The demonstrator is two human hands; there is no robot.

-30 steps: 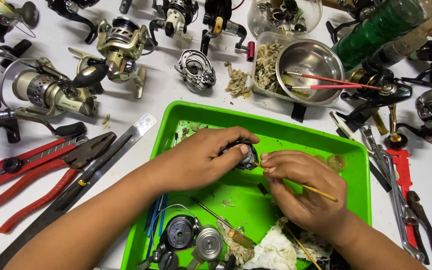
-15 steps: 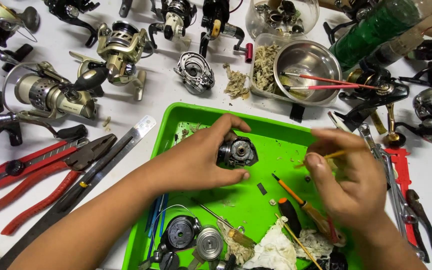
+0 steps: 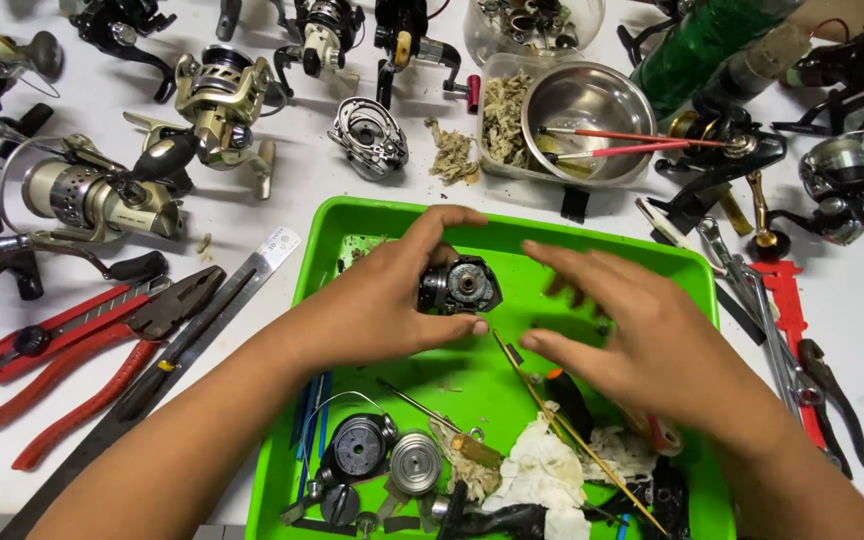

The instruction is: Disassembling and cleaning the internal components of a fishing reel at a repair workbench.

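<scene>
My left hand [image 3: 392, 300] grips a small black reel body [image 3: 458, 286] over a bright green tray [image 3: 317, 285], thumb below it and fingers curled over its top. My right hand [image 3: 642, 330] hovers just to the right of that part with fingers spread and nothing in it. A thin stick-like brush [image 3: 572, 435] lies on the tray under the right hand. Lower in the tray sit a black spool [image 3: 357, 447], a silver spool [image 3: 416, 462] and crumpled white tissue [image 3: 544, 476].
Several fishing reels [image 3: 217, 100] lie on the white table at the back and left. Red-handled pliers [image 3: 82, 330] and a metal ruler [image 3: 192, 335] lie left of the tray. A steel bowl [image 3: 584, 105] with red sticks stands behind; tools [image 3: 787, 320] lie at the right.
My right hand held the thin brush against the reel body, drew away to the right, and has let it go; the brush now lies in the tray. The left hand keeps hold of the part.
</scene>
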